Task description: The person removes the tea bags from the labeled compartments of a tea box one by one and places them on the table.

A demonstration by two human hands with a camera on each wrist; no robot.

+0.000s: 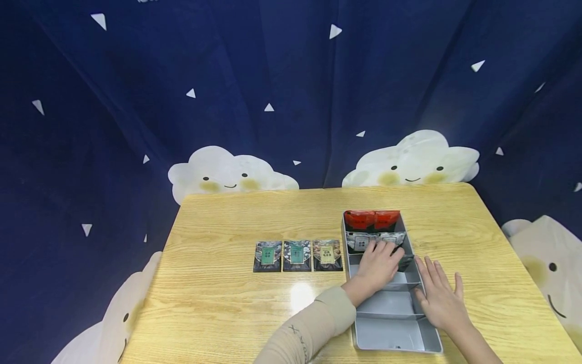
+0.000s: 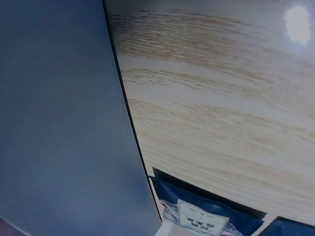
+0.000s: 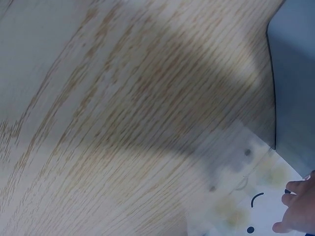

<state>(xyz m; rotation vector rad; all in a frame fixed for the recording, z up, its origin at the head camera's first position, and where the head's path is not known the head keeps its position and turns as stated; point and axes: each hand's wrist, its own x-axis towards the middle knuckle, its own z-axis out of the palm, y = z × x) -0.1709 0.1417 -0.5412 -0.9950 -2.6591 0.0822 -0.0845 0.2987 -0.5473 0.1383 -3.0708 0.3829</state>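
In the head view my left hand (image 1: 378, 264) is inside the long grey divided box (image 1: 388, 334), fingers bent over the silver-and-black packets (image 1: 360, 242) in its second compartment. A dark green packet (image 1: 405, 262) shows by the thumb in the third compartment, partly covered by the hand. Whether the fingers pinch a packet is hidden. My right hand (image 1: 440, 298) lies along the box's right side with fingers extended, touching the wall. Part of it, the right hand (image 3: 301, 209), enters the right wrist view at the lower right corner.
Red packets (image 1: 359, 220) fill the far compartment. Three dark packets with coloured labels lie in a row left of the box: a green-labelled packet (image 1: 267, 256), a teal-labelled packet (image 1: 297, 256) and a cream-labelled packet (image 1: 327, 255). Everything stands on a wooden table (image 1: 218, 298) before a blue curtain.
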